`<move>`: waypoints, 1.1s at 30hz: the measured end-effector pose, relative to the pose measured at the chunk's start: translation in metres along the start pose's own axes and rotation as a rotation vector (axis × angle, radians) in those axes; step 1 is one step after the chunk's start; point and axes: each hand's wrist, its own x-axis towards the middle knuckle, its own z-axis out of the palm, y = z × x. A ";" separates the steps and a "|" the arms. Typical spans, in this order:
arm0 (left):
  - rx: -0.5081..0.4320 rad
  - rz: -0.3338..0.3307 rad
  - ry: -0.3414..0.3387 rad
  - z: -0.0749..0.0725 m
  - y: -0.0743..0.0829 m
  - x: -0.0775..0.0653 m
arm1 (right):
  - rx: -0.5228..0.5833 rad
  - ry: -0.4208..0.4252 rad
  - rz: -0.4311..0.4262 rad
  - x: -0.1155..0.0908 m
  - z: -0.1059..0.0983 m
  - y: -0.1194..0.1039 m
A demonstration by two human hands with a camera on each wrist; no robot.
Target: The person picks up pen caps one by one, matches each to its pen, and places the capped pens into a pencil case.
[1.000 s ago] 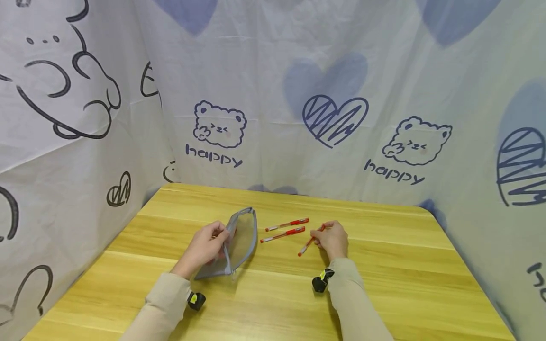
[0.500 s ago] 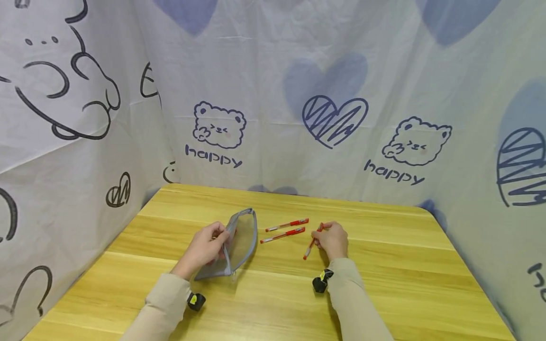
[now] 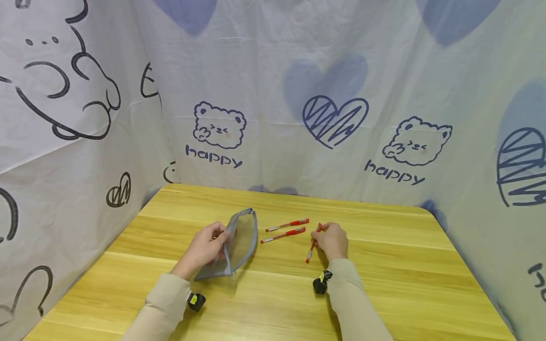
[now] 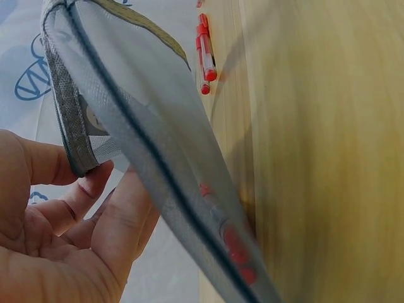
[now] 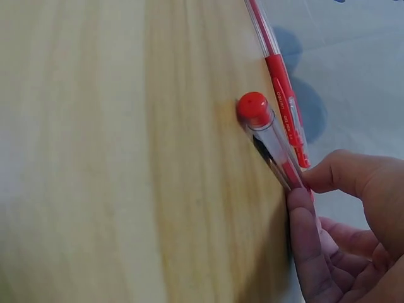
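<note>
My left hand point(image 3: 206, 244) pinches the rim of a grey mesh zipper pouch point(image 3: 244, 237), whose mouth gapes toward the right. Red pen-like pieces point(image 4: 235, 245) show through the mesh in the left wrist view. My right hand point(image 3: 334, 240) holds a red gel pen point(image 3: 310, 252) between thumb and fingers, low over the table. In the right wrist view the held pen's red end point(image 5: 254, 108) points away from the fingers. Between the hands, a farther red pen point(image 3: 287, 225) and a nearer red pen point(image 3: 282, 235) lie side by side.
The wooden table point(image 3: 264, 303) has a light yellow grain and rounded far corners. A white cloth point(image 3: 273, 142) printed with hearts and bears hangs along its back and sides. A black wrist camera point(image 3: 321, 282) sits below the right hand.
The pen in my right hand has turned, its near end swinging right and toward me. My left hand, the pouch and the two lying pens have stayed in place.
</note>
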 end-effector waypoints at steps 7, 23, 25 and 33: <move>0.006 -0.005 -0.003 0.000 -0.001 0.000 | -0.054 -0.022 -0.003 -0.002 -0.002 -0.003; 0.009 -0.001 -0.012 0.000 -0.001 0.000 | -0.009 -0.019 -0.019 0.000 -0.002 0.002; 0.006 -0.004 -0.007 0.000 0.000 0.000 | 0.061 -0.036 -0.014 0.000 -0.003 0.003; -0.013 -0.020 -0.003 0.000 0.002 -0.001 | 0.245 -0.083 0.011 0.000 -0.007 0.007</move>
